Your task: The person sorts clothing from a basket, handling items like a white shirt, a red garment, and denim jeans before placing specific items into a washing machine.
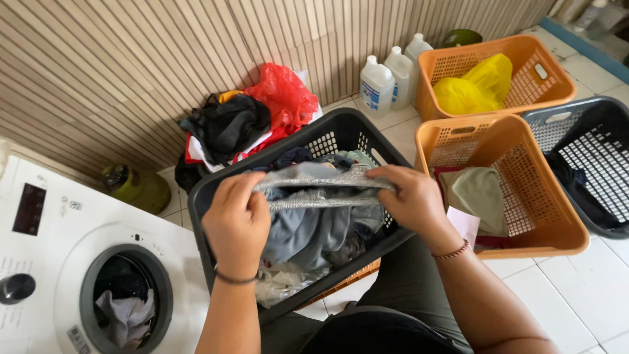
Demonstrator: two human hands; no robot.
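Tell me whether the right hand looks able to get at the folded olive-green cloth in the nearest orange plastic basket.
Probably yes: the olive-green cloth lies uncovered beside the right hand, though that hand grips a grey garment.

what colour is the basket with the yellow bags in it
Orange: the basket by the wall holds yellow bags. Head view, upper right.

I see three white jugs (pixel 393 78) with blue-white labels (pixel 371 97) on the floor at the wall, left of the far orange basket (pixel 557 82) holding a yellow plastic bag (pixel 472 88), a red bag (pixel 285 95) on the clothes pile, and a dark screen (pixel 29 208) on the washer's (pixel 59 229) left edge.
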